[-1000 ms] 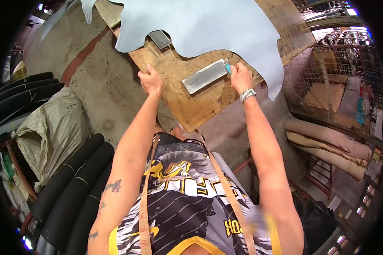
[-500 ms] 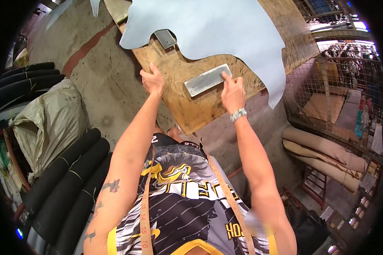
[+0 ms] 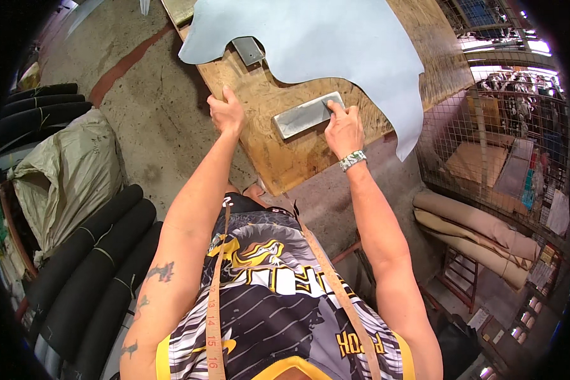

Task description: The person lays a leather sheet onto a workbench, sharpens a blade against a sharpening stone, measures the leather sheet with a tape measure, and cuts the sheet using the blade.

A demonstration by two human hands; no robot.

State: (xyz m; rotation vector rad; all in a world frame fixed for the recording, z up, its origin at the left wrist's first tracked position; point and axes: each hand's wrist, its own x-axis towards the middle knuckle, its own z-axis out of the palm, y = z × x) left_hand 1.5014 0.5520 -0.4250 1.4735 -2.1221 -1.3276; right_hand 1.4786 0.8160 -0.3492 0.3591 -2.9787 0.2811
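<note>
At far left, dark rolls [image 3: 88,266] lie on the floor beside a pale sack [image 3: 69,171], and the left hand [image 3: 227,114] grips the left edge of the wooden counter [image 3: 297,152] with curled fingers, much as it did half a second ago. To its right a grey metal block [image 3: 307,114] lies flat on the counter, its far end touching the near edge of the pale blue leather sheet [image 3: 323,44]. The right hand [image 3: 343,130], which a second ago was at the block's far right end, has come nearer and now presses loosely curled fingers on the block's right end, a thin dark tool under the fingertips.
</note>
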